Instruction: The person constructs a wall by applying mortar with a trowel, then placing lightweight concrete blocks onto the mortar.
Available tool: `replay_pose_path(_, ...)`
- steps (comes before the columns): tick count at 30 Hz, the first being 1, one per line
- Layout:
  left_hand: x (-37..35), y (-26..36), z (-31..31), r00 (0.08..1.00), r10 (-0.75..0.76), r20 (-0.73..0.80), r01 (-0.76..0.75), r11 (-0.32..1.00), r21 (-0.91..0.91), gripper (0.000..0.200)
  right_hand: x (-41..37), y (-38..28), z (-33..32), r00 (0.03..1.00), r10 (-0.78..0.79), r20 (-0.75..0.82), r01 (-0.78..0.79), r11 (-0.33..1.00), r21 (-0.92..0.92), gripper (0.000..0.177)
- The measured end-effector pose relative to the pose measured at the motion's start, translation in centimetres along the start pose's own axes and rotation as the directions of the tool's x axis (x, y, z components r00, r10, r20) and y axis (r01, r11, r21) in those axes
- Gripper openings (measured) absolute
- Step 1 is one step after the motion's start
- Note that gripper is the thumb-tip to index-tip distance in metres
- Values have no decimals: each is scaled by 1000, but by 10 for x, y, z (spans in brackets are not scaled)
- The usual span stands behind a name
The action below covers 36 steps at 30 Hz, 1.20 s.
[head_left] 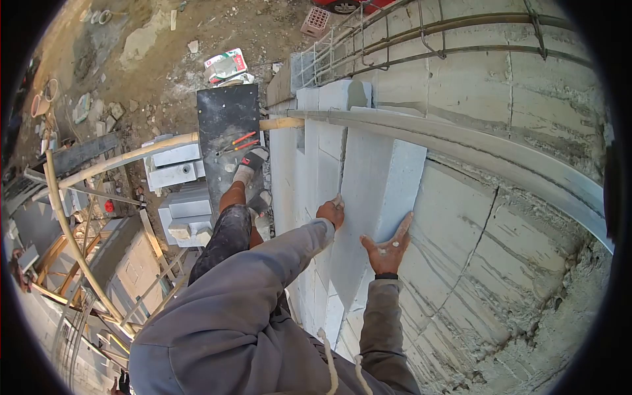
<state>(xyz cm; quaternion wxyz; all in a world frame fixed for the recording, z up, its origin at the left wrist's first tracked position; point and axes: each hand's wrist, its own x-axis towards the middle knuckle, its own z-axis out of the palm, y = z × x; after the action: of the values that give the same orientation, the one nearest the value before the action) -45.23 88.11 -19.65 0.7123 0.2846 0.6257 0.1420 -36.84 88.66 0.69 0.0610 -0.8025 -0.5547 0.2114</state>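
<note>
A long white aerated concrete block point(372, 158) stands on the wall among other pale blocks. My left hand point(331, 212) is at its left edge, with fingers curled against the block and one finger pointing along the joint. On the block's right part rests my right hand point(387, 251), its thumb and fingers spread wide over the surface and edge. Both hands touch the same block, and their palms are partly hidden. A long metal straightedge point(487, 148) crosses the wall beyond my hands.
Rebar cages point(434, 33) run along the far right. To the left, a dark platform board point(227, 108) carries my foot and orange-handled tools point(242, 139). Wooden poles point(131, 161) cross beside it. Stacked white blocks point(184, 210), a bag point(225, 64) and a red crate point(316, 21) lie below.
</note>
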Motion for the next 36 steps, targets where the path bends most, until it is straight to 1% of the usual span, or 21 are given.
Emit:
replay_pose_path(2, 5, 2, -2, 1000, -7, -16, 7, 1000, 5, 44, 7, -5, 2, 998, 59, 18, -59, 998, 32, 118)
replay_pose_path(4, 8, 14, -7, 999, -42, -28, 43, 998, 38, 43, 13, -9, 2, 998, 62, 32, -62, 998, -3, 118)
replay_pose_path(7, 8, 29, -15, 998, -49, -43, 51, 998, 44, 43, 25, -22, 3, 998, 60, 36, -58, 997, -48, 117)
replay_pose_path(9, 6, 38, -19, 998, -60, -28, 61, 997, 52, 43, 28, -27, 2, 998, 55, 30, -53, 996, -71, 117)
replay_pose_path(11, 7, 41, -21, 997, -69, -21, 70, 996, 61, 43, 32, -31, 4, 992, 125, 36, -124, 992, -36, 119)
replay_pose_path(13, 7, 42, -18, 994, -57, -94, 63, 997, 54, 40, 35, -35, 5, 991, 122, 47, -121, 992, -31, 120)
replay_pose_path(15, 6, 41, -16, 992, -57, -108, 61, 997, 37, 40, 36, -36, 5, 991, 121, 57, -119, 992, -31, 120)
replay_pose_path(16, 6, 42, -15, 991, -49, -124, 52, 998, 25, 40, 38, -34, 6, 996, 78, 46, -77, 997, -27, 120)
replay_pose_path(17, 6, 44, -14, 991, -50, -126, 53, 998, 20, 40, 39, -34, 7, 999, 37, 35, -36, 999, -22, 120)
replay_pose_path(18, 3, 48, -15, 992, -37, -123, 39, 999, 20, 40, 41, -36, 7, 999, 33, 38, -32, 999, -24, 120)
replay_pose_path(20, -2, 56, -16, 993, -28, -118, 30, 999, 13, 39, 46, -42, 7, 991, 123, 44, -122, 992, -30, 119)
replay_pose_path(21, -2, 60, -16, 993, -57, -104, 58, 998, 4, 39, 46, -41, 7, 992, 119, 46, -118, 992, -36, 119)
replay_pose_path(23, -4, 67, -18, 992, -91, -91, 90, 996, -9, 40, 47, -38, 8, 996, 82, 36, -81, 996, -33, 117)
replay_pose_path(26, -10, 68, -17, 992, -98, -78, 95, 995, -36, 42, 49, -39, 9, 996, 81, 38, -81, 997, -4, 117)
replay_pose_path(28, -9, 64, -9, 993, -71, -90, 72, 997, -1, 49, 50, -42, 8, 998, 58, 32, -58, 998, -7, 117)
replay_pose_path(32, -8, 64, -5, 992, -49, -118, 48, 999, -12, 49, 56, -41, 13, 1000, 11, 9, -11, 1000, -21, 117)
replay_pose_path(34, -10, 68, -7, 988, -49, -149, 35, 995, -98, 46, 57, -42, 14, 1000, 22, 6, -22, 999, -27, 117)
replay_pose_path(36, -14, 73, -8, 987, -54, -154, 35, 992, -122, 46, 58, -43, 14, 1000, 30, 2, -30, 999, -30, 117)
